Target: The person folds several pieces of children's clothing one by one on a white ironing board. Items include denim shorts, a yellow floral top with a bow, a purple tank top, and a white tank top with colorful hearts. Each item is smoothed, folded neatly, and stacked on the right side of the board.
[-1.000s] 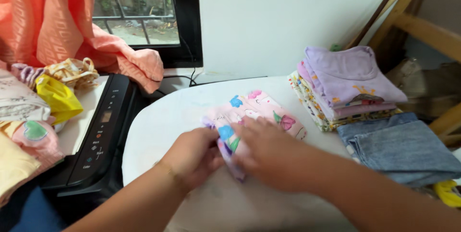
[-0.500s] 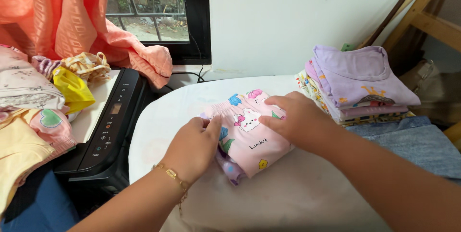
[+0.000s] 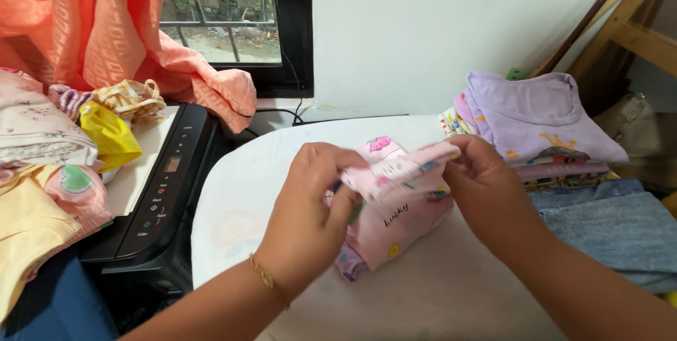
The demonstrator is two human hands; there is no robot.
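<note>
A small pink child's garment with cartoon prints lies partly folded on the white round table. My left hand grips its left edge and lifts it. At the other end, my right hand pinches the same raised edge. The lifted band of cloth stretches between both hands above the rest of the garment, which still rests on the table.
A stack of folded clothes topped by a lilac shirt stands at the right, with folded blue jeans in front of it. A black printer sits at the left, loose clothes beside it. An orange curtain hangs by the window.
Both hands went from pressing the pink garment flat to gripping its top edge and lifting it off the table.
</note>
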